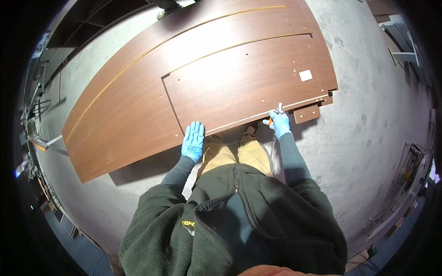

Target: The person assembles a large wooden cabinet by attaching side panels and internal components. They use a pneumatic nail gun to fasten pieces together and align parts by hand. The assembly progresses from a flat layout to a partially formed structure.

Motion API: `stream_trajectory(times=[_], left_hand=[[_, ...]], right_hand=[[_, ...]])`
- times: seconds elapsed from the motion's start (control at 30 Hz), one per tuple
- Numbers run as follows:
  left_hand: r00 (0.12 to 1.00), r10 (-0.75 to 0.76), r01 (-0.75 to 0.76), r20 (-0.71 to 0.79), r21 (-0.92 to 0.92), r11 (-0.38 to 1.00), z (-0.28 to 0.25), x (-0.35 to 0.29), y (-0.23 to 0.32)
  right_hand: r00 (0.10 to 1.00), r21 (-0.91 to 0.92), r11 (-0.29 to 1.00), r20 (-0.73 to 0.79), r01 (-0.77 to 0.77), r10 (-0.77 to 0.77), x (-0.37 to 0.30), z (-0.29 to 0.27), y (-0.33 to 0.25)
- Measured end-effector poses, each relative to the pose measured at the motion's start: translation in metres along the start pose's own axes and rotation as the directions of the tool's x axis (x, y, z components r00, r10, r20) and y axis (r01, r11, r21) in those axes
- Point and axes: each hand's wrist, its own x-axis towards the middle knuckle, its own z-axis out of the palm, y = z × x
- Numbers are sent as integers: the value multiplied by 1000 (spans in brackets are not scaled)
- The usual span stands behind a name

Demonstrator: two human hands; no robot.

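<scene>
A large brown wood-look panel [138, 110] lies in front of me, with long grooves and small drilled holes in its top. My left hand [193, 141], in a blue glove, rests flat on its near edge beside a short cross groove, fingers stretched out. At the right part of the near edge, my blue-gloved right hand [281, 123] is closed round a hand-held gun [280, 109] with a silver head and an orange part. What looks like a hose hangs below that hand. The gun's head is over a pale strip [244, 120] running along the near edge.
A smaller brown piece [306, 114] juts out under the panel's near right edge. A white square label [305, 75] lies on the panel. Another person's shoe [163, 14] shows beyond the far edge. Grey concrete floor [363, 119] surrounds the panel, with a rack [410, 161] at far right.
</scene>
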Motion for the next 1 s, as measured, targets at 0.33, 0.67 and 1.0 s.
stream_trajectory(times=[0.33, 0.67, 1.0], left_hand=[[993, -67, 46, -100, -195, 980, 1, 5, 6], [985, -171, 161, -28, -213, 964, -18, -7, 16], [967, -134, 51, -218, -349, 936, -43, -3, -12]], right_hand=[[916, -258, 897, -85, 360, -392, 59, -144, -156], [935, -728, 681, -181, 80, -304, 175, -166, -182], [821, -831, 553, -353, -55, -449, 114, -123, -197]])
